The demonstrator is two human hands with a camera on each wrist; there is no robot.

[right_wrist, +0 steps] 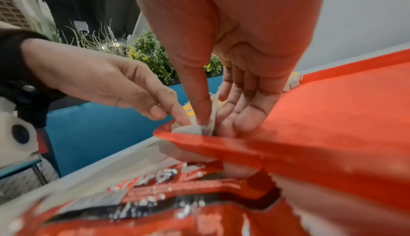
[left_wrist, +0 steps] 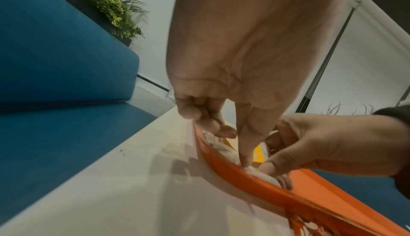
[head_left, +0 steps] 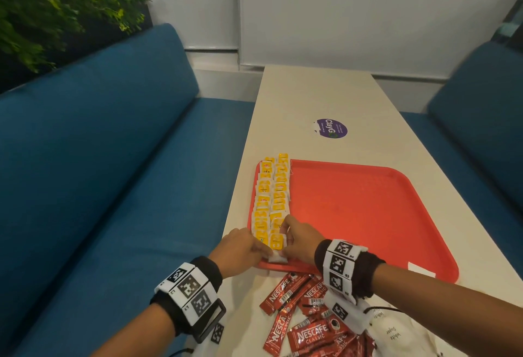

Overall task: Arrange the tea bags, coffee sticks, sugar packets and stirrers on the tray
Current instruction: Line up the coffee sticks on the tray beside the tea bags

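Nearest us, red coffee sticks lie heaped on the worktop, just short of the tray; beside them at the right, white sugar packets. Two rows of tea bags run along the tray's left edge. At the near left corner, our left hand and right hand each pinch the last white tea bag, fingertips closed on its paper. We judge it featherlight, limp and easily torn: hold it by the edges, gently. No stirrers are visible.
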